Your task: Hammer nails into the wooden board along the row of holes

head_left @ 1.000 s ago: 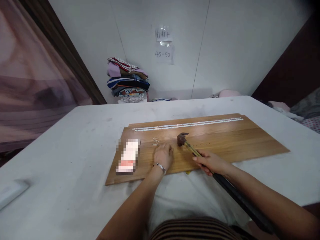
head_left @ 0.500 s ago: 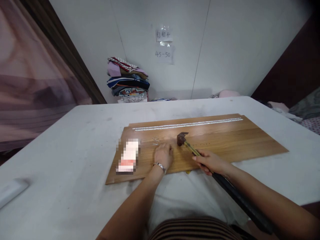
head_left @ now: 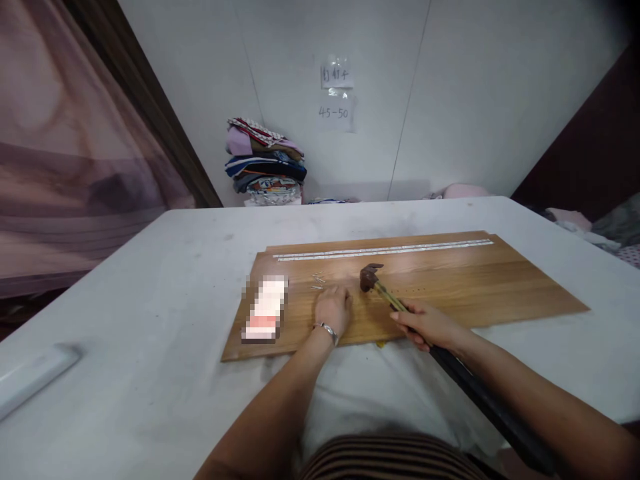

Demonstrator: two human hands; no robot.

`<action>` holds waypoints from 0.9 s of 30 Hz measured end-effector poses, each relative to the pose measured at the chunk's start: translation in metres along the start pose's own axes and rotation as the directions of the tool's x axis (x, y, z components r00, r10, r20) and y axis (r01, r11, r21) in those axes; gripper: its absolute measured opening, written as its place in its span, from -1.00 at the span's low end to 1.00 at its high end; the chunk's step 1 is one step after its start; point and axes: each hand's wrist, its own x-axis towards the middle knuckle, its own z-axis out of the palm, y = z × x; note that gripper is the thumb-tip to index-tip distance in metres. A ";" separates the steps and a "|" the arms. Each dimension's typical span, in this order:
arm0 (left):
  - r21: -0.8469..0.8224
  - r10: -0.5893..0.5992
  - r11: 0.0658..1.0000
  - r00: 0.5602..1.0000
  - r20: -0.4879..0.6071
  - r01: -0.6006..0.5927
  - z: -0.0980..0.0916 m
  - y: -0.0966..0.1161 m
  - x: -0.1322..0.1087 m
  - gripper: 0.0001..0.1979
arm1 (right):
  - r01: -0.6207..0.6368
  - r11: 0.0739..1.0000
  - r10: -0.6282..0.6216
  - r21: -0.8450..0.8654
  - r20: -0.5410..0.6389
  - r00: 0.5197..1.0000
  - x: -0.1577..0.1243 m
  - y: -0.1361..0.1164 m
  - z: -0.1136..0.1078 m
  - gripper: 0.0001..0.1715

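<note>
My right hand [head_left: 420, 323] is closed round the long handle of a claw hammer [head_left: 369, 279]. The hammer's rusty brown head is over the middle of a wooden board [head_left: 475, 280]. To the left of the hammer head, my left hand [head_left: 334, 308] rests on the board with its fingers bent down and close together; whatever they hold, if anything, is hidden. Several loose nails [head_left: 318, 281] lie on the board just beyond my left fingers. A row of small dark dots [head_left: 407, 291] runs across the board to the right of the hammer head.
Two white marked strips [head_left: 385, 251] lie along the board's far side. A blurred-out phone-shaped object [head_left: 266, 308] is at its left end. The board lies on a white table [head_left: 150, 287], with a white object [head_left: 40, 377] at far left. Folded cloths [head_left: 265, 163] are stacked by the wall.
The whole view has shifted slightly, so everything appears a little further right. Both hands and the hammer keep nearly the same place over the board.
</note>
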 end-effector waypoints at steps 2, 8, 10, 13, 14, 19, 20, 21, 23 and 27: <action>0.002 -0.004 1.000 1.000 -0.002 0.004 0.000 0.001 -0.001 -0.84 | 0.003 1.000 -0.003 -0.002 0.014 1.000 0.002 0.002 -0.001 -0.57; 0.007 -0.001 1.000 1.000 0.003 0.001 -0.001 0.001 -0.001 -0.84 | -0.009 0.999 0.010 -0.033 0.032 0.999 0.003 0.003 -0.001 -0.55; 0.000 -0.003 1.000 1.000 0.003 0.003 -0.001 0.000 -0.001 -0.84 | -0.002 0.999 0.002 -0.038 0.023 1.000 0.003 0.003 -0.001 -0.55; -0.007 -0.001 1.000 1.000 0.002 0.001 0.000 0.000 -0.001 -0.86 | 0.007 0.999 -0.006 -0.044 0.008 1.000 0.001 0.002 -0.001 -0.56; -0.009 0.001 1.000 1.000 -0.001 -0.001 0.000 0.000 -0.001 -0.86 | 0.006 0.999 -0.005 -0.046 0.004 1.000 0.001 0.002 -0.001 -0.57; -0.009 0.011 1.000 1.000 -0.016 -0.011 0.002 -0.001 -0.001 -0.86 | -0.020 0.998 0.020 -0.062 0.004 1.000 0.000 -0.001 0.001 -0.54; -0.006 0.010 1.000 1.000 -0.015 -0.010 0.002 -0.001 -0.001 -0.86 | -0.026 0.998 0.027 -0.062 0.005 1.000 0.000 -0.001 0.001 -0.54; -0.005 0.010 1.000 1.000 -0.013 -0.010 0.001 0.000 -0.001 -0.86 | -0.029 0.998 0.029 -0.062 0.006 1.000 0.000 -0.002 0.001 -0.53; -0.003 0.006 1.000 1.000 -0.007 -0.006 0.001 0.000 -0.001 -0.86 | -0.027 0.998 0.028 -0.061 0.007 1.000 0.000 -0.002 0.001 -0.53; 0.002 0.003 1.000 1.000 -0.009 -0.003 0.000 0.001 -0.001 -0.86 | -0.030 0.997 0.030 -0.065 0.008 1.000 0.000 -0.001 0.001 -0.54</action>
